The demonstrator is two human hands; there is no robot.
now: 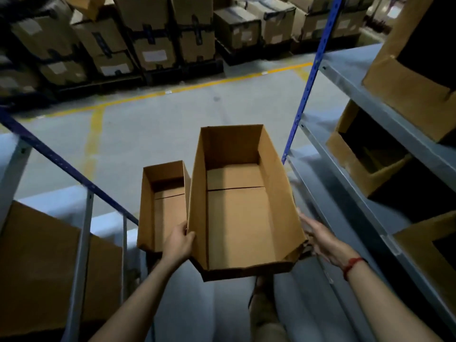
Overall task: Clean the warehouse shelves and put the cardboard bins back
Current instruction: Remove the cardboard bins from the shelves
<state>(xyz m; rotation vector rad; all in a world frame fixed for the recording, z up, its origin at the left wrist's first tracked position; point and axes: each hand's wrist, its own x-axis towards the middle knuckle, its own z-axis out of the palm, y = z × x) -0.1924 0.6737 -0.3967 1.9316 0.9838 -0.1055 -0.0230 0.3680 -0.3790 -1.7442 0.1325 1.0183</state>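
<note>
Cardboard fills the left rack [81, 218] as a closed brown box [37, 255]. Just right of it a smaller bin [161, 206] lies open-topped, against the large bin's left wall; what it rests on is hidden. The left hand [179, 239] pinches the large bin [237, 218] at its near left corner, thumb hooked over the rim. The bin is held in mid-aisle, mouth up and empty, its long axis running straight away from the person. The right hand [320, 240] presses straight fingers flat on the outer right wall. The right shelves [370, 114], with other bins [365, 164], lie parallel to that axis, nearer the right hand, so shelving it probably needs a turn rightward.
</note>
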